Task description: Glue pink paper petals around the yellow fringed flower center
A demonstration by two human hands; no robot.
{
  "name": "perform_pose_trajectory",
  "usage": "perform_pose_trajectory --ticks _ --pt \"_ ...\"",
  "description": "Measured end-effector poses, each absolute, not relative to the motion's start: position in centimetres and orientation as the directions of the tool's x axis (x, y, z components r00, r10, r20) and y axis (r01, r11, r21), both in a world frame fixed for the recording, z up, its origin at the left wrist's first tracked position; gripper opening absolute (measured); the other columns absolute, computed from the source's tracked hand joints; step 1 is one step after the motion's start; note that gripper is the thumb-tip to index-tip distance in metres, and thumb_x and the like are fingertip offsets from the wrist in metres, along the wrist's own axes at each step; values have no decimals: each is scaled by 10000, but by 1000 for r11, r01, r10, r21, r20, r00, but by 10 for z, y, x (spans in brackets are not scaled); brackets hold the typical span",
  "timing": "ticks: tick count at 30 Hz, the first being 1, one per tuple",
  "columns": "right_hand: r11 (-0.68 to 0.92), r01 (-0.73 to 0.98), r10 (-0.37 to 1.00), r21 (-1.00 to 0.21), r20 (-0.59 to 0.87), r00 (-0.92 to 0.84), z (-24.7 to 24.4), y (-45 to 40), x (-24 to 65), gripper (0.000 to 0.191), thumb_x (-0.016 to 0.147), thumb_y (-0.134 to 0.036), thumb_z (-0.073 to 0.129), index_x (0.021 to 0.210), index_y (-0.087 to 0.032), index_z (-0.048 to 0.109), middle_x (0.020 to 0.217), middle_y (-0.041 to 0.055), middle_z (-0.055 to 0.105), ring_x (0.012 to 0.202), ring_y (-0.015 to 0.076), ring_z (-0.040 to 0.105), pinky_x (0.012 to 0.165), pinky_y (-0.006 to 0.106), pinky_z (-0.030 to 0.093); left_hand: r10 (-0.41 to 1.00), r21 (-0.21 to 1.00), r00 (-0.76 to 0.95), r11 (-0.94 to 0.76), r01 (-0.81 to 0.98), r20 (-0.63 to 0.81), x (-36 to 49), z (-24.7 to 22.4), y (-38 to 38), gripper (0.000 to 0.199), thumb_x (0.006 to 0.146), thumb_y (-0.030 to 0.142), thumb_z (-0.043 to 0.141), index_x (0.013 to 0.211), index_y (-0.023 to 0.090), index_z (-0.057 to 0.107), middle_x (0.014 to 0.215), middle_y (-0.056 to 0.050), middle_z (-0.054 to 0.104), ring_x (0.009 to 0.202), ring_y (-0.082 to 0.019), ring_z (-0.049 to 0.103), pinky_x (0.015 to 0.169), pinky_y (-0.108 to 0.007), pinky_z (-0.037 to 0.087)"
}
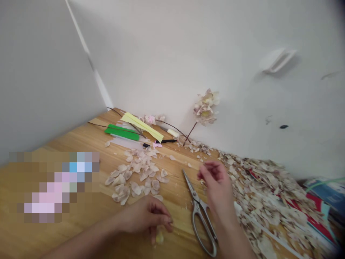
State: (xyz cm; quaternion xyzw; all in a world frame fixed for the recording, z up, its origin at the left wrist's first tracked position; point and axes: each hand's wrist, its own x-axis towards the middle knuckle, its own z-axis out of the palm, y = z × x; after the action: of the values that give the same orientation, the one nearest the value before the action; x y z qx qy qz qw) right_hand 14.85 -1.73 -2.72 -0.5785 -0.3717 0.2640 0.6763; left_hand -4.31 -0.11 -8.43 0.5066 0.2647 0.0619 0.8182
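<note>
My left hand (149, 216) is low over the table, thumb and fingertips pinched together. A small, blurred yellowish piece (160, 236) shows just beneath those fingers, seemingly held by them. To the right, my right hand (215, 180) is raised with fingers curled against the thumb; whatever they pinch is too small to make out. Between the hands lie metal scissors (198, 207), blades slightly apart and pointing away, partly covered by my right wrist. Loose pale petals (144, 169) are scattered on the wood beyond my left hand.
A dried flower on a stem (206, 108) leans near the wall. Green paper (121, 132), a yellow folded strip (142, 126), a black pen (165, 141) and thin twigs lie at the back. A large heap of dried petals (261, 190) covers the right side. A blurred-out patch (54, 190) is at left.
</note>
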Motion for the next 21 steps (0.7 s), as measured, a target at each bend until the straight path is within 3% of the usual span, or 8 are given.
perform_pose_trajectory --ticks 3,6,9,13,17,21 --pt "70 157 898 -985 130 419 -38 -7 138 196 694 -345 626 775 -203 517 642 -37 552 575 112 562 530 231 451 441 917 831 352 188 -340 -45 -80 -6 340 695 365 616 1012 248 651 825 -18 655 340 -39 478 336 -155 334" --pt "8 259 919 -966 110 379 -46 2 134 212 724 -388 559 797 -199 499 648 -23 548 578 140 588 505 251 459 563 953 769 171 250 -303 -46 -78 -6 389 707 364 600 1084 271 619 529 43 544 334 -56 423 320 -142 301" --pt "-54 351 911 -935 98 401 -52 12 137 174 775 -371 471 812 -202 490 617 -27 533 539 144 579 502 265 461 693 968 684 83 238 -227 -46 -79 1 341 712 393 589 998 217 652 443 69 447 336 -55 369 323 -141 286" --pt "-182 532 901 -827 77 428 -65 35 145 88 780 -269 452 783 -212 519 610 -14 543 587 174 573 575 311 460 877 993 466 110 38 -115 -47 -78 15 267 700 431 591 802 189 545 588 66 479 380 -51 381 338 -156 354" --pt "-295 670 892 -681 53 448 -82 66 151 83 750 -148 524 815 -177 566 823 48 600 832 205 560 770 364 422 959 995 273 91 -44 -76 -52 -75 29 321 702 472 570 632 194 427 503 97 356 363 -48 316 329 -149 269" --pt "-387 716 890 -582 -33 454 -90 89 153 196 802 -229 559 980 -147 550 1008 52 576 922 198 546 812 409 425 991 1000 135 10 -13 -8 -58 -77 35 338 729 465 547 588 191 407 483 94 303 404 -60 261 373 -168 209"
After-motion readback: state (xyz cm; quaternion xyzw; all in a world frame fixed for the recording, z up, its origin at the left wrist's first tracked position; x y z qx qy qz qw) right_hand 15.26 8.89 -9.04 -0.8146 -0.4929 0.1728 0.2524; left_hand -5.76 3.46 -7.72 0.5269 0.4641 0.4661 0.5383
